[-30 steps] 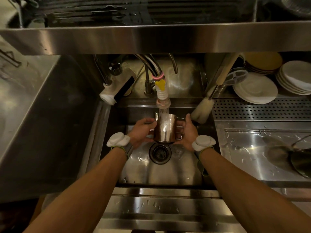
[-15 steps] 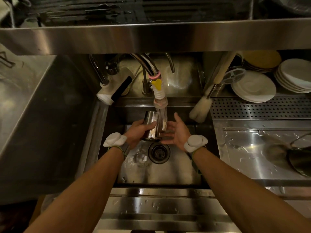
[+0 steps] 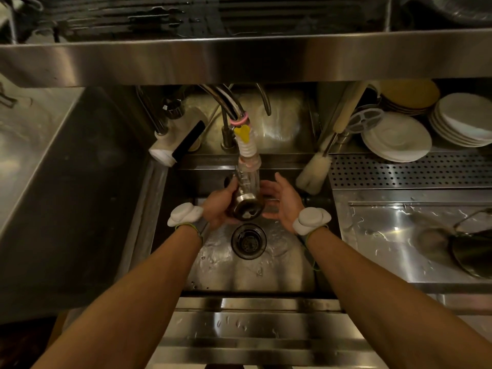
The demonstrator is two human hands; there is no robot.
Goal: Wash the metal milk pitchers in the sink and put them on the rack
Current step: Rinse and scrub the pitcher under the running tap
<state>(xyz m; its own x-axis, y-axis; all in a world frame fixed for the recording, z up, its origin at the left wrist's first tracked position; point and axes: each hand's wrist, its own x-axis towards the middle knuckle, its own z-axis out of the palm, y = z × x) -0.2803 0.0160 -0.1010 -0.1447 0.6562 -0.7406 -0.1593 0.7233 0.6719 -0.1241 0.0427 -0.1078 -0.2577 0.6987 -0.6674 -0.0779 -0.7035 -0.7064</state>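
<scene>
A small metal milk pitcher [image 3: 246, 206] is held under the tap's nozzle [image 3: 249, 166], tipped over so its round base faces me. My left hand [image 3: 219, 205] grips its left side. My right hand [image 3: 282, 201] is beside it on the right, fingers spread and palm toward the pitcher, holding nothing. Both hover over the steel sink [image 3: 279, 270], just above the drain [image 3: 249, 241]. The perforated rack [image 3: 410, 170] lies to the right of the sink.
A bottle brush [image 3: 314, 171] leans at the sink's back right corner. Stacked white saucers [image 3: 396, 137] and plates [image 3: 463, 121] sit behind the rack. A wet drainboard [image 3: 386, 235] with a dark pan [image 3: 474, 254] is on the right. A steel shelf [image 3: 245, 57] hangs overhead.
The pitcher went from upright between both hands to tipped over in my left hand alone. My right hand let go and opened beside it.
</scene>
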